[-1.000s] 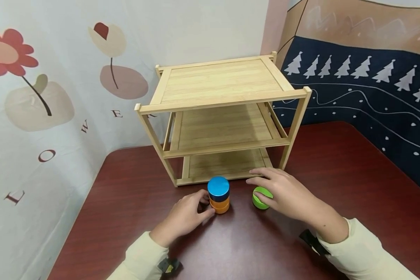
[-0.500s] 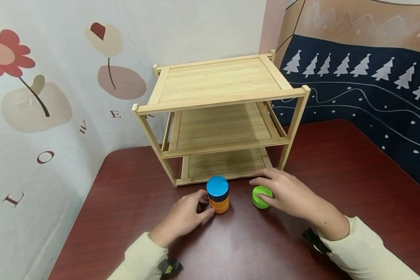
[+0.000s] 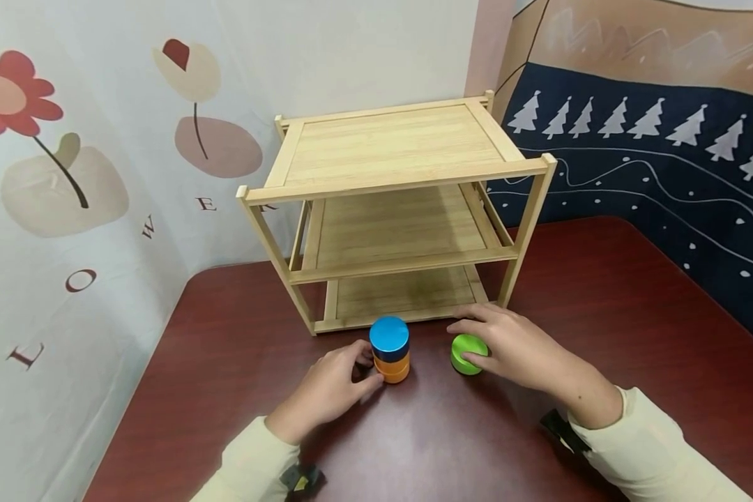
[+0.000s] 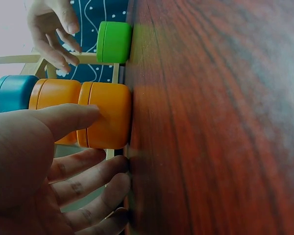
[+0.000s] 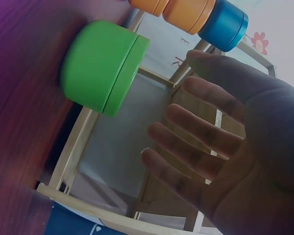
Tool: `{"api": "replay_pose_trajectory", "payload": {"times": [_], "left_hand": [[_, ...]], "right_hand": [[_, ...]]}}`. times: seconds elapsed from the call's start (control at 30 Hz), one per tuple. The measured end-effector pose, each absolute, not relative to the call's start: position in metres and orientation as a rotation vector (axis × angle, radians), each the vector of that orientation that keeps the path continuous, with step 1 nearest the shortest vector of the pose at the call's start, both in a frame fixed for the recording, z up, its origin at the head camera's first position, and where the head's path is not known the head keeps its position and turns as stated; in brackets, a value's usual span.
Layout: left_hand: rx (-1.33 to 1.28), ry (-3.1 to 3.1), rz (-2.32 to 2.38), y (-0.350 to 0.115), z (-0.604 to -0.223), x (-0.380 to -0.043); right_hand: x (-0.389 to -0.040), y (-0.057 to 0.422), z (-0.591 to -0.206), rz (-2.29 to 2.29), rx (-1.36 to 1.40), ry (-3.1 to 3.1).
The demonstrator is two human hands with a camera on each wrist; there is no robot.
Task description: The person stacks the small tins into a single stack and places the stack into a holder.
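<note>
A stack of small round lidded jars stands on the table in front of the shelf: a blue jar (image 3: 389, 337) on top of two orange jars (image 4: 104, 125). Beside its left side rests my left hand (image 3: 326, 387), thumb (image 4: 71, 117) overlapping the lowest orange jar in the left wrist view, the other fingers fairly straight along the far side. A single green jar (image 5: 100, 68) stands upright on the table to the right. My right hand (image 3: 508, 345) hovers over and right of it, fingers spread and loosely bent, holding nothing; the thumb overlaps the lid in the head view.
A three-tier light wooden shelf (image 3: 395, 150) stands right behind the jars, its front legs on the dark red table (image 3: 226, 335). Fabric with flower prints (image 3: 219, 146) hangs behind and left, and a navy tree-print cloth (image 3: 615, 153) at the right.
My right hand has come slightly lower and closer over the green jar. The left hand and the jars stay nearly where they were.
</note>
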State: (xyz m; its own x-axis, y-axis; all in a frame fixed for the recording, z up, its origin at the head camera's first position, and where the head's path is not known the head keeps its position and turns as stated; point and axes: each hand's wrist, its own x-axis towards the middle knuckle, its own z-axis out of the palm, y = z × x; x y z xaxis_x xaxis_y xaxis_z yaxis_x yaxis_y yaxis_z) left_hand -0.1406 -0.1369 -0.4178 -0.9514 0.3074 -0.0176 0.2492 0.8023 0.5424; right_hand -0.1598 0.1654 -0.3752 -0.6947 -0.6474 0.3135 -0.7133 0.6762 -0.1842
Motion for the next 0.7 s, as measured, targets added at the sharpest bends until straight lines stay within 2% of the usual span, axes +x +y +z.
{"api": "replay_pose_trajectory", "payload": {"times": [0.7], "left_hand": [[0.459, 2.897, 0.843, -0.1371, -0.4189, -0.1409]], "right_hand": [[-0.1618, 0.1660, -0.3777, 0.413, 1.144, -2.742]]}}
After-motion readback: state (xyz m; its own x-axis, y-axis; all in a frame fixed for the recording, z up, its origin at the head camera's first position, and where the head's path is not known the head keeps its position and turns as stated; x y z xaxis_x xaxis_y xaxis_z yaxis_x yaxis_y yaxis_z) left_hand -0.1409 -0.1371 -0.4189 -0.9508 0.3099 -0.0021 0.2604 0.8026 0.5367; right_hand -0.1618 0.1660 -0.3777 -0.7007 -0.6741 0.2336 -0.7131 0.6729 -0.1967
